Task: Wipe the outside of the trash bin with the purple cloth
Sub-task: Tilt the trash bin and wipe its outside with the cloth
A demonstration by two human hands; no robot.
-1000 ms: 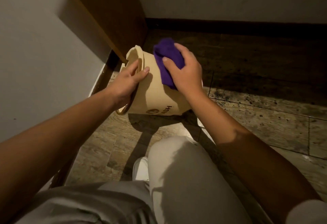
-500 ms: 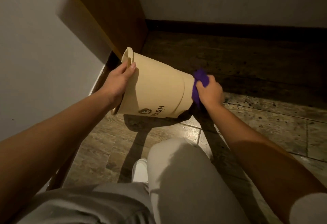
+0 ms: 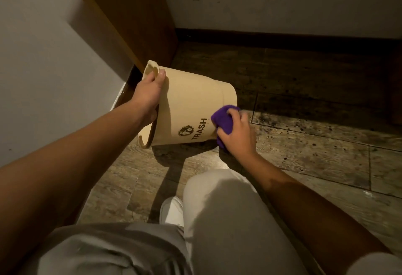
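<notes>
My left hand (image 3: 150,96) grips the light, stiff bin (image 3: 191,109) by its rim; my right hand (image 3: 236,132) bunches the soft cloth (image 3: 224,119) against the slick base.

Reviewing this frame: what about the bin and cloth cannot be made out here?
Head view only:
- Trash bin interior: its mouth faces away, left.
- Its far side and base: turned from the camera.
- Small print under "TRASH": too small.
- Most of the purple cloth: bunched under the right hand.
- Left hand fingertips: curled over the rim.
</notes>
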